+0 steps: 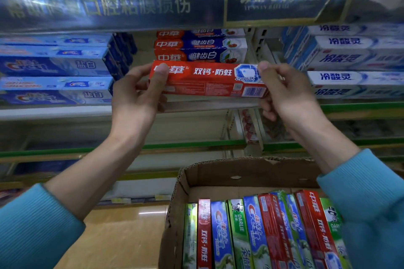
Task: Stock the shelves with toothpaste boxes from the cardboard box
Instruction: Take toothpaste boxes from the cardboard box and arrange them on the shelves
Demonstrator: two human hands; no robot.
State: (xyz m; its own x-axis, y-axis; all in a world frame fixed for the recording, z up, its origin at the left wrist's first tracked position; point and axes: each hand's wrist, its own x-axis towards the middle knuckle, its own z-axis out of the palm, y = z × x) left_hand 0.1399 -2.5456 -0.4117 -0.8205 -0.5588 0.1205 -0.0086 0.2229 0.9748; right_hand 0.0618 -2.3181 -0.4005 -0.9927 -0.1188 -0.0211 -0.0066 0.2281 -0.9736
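Hands: left hand (140, 91) and right hand (282, 91) pinch the ends of the red toothpaste box (207, 79); light, rigid, crushable carton, so end grip suits.

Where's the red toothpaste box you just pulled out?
Centre of the head view: the red toothpaste box is held level between the left hand and right hand, just under the blue-and-red stack on the shelf.

2 ribbed teal sleeves (32, 225), pushed up forearms; hands bare.
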